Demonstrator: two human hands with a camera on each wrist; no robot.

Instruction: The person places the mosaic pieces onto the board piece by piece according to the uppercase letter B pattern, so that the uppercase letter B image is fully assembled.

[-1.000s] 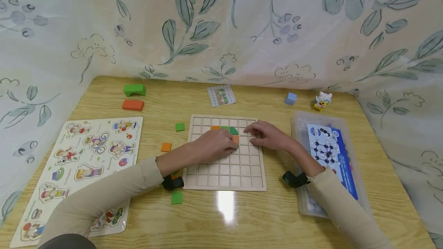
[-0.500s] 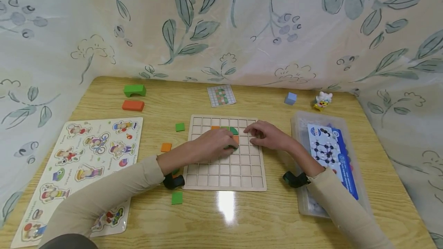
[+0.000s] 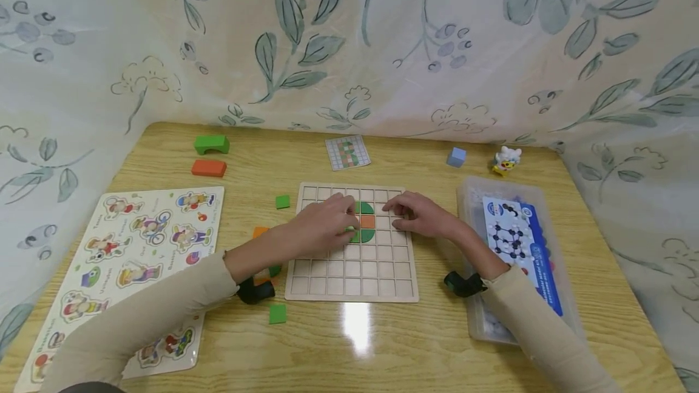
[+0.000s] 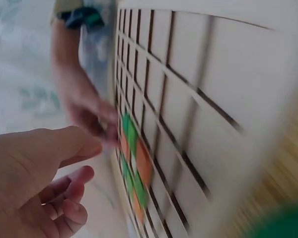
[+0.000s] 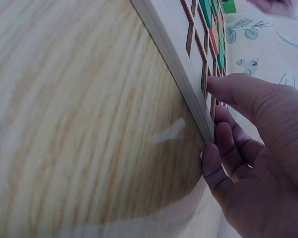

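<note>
A wooden grid board (image 3: pixel 355 287) lies on the table, with orange and green tiles in its upper middle cells. A green quarter-round tile (image 3: pixel 368 207) sits above an orange square tile (image 3: pixel 368 222), and another green rounded tile (image 3: pixel 368 236) is below it. My left hand (image 3: pixel 326 223) hovers over the board just left of these, hiding some cells. In the left wrist view its fingers are loosely bent and nothing shows between them. My right hand (image 3: pixel 419 214) rests at the board's right edge, thumb and fingertips touching it, fingers relaxed.
Loose green (image 3: pixel 278 313) and orange tiles lie left of the board, partly behind my left wrist. A pattern card (image 3: pixel 347 152) lies behind it. A sports picture board (image 3: pixel 158 259) is at left, a plastic kit box (image 3: pixel 516 247) at right. Blocks and a figurine (image 3: pixel 506 160) stand farther back.
My left hand has let go of the lower green rounded tile and drawn back to the left, uncovering that tile and the orange one. My right hand stays at the board's edge.
</note>
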